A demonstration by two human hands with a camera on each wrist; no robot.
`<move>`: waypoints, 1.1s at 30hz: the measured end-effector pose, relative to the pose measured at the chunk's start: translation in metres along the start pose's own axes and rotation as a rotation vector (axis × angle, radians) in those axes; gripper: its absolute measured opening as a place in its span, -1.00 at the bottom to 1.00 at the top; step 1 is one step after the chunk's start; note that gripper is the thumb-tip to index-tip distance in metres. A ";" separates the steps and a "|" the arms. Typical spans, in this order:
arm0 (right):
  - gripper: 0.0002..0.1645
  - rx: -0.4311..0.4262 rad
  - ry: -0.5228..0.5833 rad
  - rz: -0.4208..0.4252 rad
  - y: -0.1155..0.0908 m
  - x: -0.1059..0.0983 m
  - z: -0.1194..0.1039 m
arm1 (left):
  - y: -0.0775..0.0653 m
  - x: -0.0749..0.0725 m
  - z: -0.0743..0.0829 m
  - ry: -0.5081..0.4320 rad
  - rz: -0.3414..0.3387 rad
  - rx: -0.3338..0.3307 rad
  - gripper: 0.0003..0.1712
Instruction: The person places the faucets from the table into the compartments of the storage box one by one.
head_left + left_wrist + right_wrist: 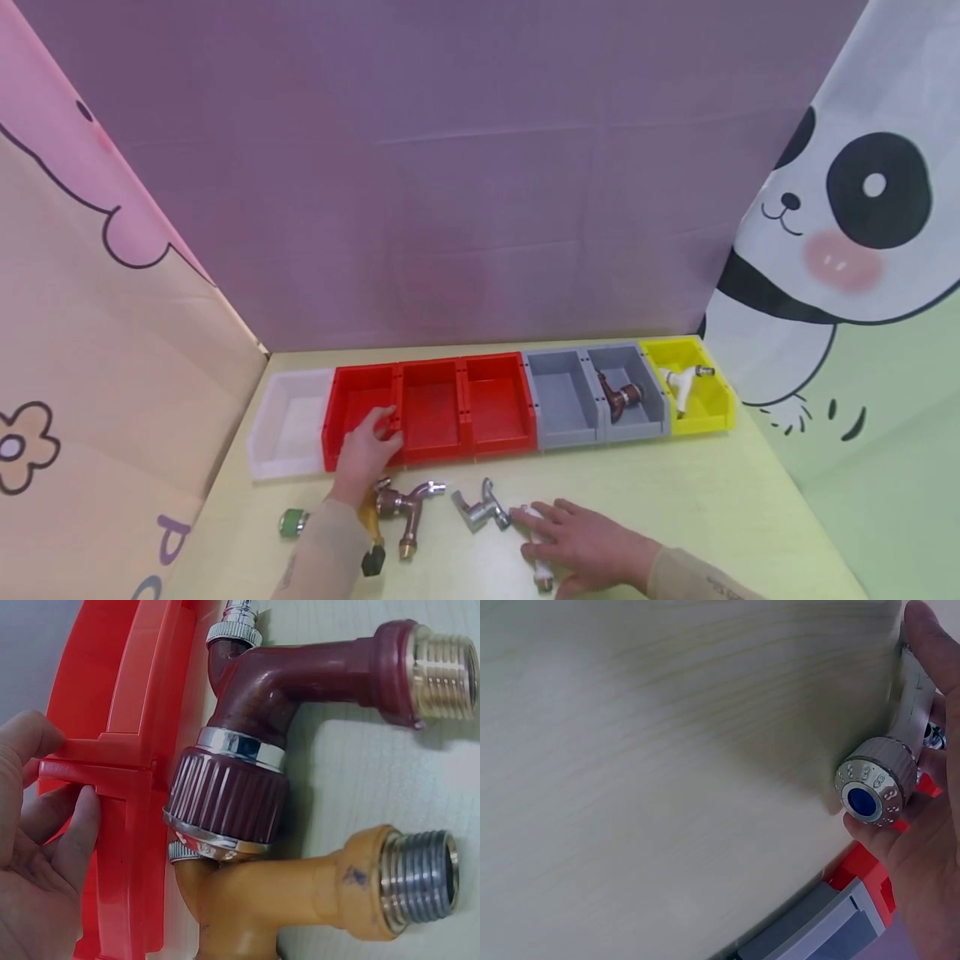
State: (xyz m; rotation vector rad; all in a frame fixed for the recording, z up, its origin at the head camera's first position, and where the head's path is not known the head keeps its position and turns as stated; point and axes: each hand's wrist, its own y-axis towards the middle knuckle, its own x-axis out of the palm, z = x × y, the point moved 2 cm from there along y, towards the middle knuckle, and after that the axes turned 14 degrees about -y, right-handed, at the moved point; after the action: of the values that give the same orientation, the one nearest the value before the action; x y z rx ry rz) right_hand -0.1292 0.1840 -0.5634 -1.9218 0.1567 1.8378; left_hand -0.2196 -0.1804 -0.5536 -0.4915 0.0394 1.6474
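My left hand (367, 450) is at the left red bin (365, 385), its thumb and fingers pinching the wall shared with the middle red bin (431, 417). In the left wrist view, a maroon faucet (247, 697) and a mustard-yellow faucet (277, 900) lie beside these bins. Over at the right, my right hand (581, 546) grips a white faucet (542, 567) lying on the table. The right wrist view shows its ridged knob with a blue centre (862, 801) between thumb and fingers.
A bin row spans the table's back: white bin (296, 417), red ones, grey bins (562, 396), yellow bin (701, 421). A brown faucet (622, 400) and another white faucet (682, 385) lie in bins. A chrome faucet (480, 508) and green-knobbed piece (292, 522) lie in front.
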 end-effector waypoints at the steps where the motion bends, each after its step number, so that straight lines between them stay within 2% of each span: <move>1: -0.17 0.002 0.000 0.004 0.000 0.001 0.000 | 0.000 0.000 0.000 -0.001 -0.001 0.000 -0.30; 7: -0.41 -0.011 -0.040 0.069 0.003 0.001 -0.002 | -0.001 0.000 0.000 -0.007 0.001 -0.009 -0.30; 19: -0.53 -0.035 -0.110 0.131 0.003 -0.002 -0.006 | -0.001 0.001 0.000 0.013 0.004 0.018 -0.29; 26: -0.46 -0.055 -0.130 0.139 0.004 -0.003 -0.003 | -0.001 0.001 0.000 0.015 0.010 0.016 -0.30; 33: -0.29 -0.026 -0.279 0.287 0.005 -0.017 0.012 | -0.001 0.001 0.000 0.007 0.008 0.014 -0.30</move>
State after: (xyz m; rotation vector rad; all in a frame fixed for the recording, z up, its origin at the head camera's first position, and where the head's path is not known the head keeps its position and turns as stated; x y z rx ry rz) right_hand -0.1436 0.1807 -0.5478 -1.7060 0.3323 2.2843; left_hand -0.2183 -0.1793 -0.5538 -0.4873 0.0582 1.6522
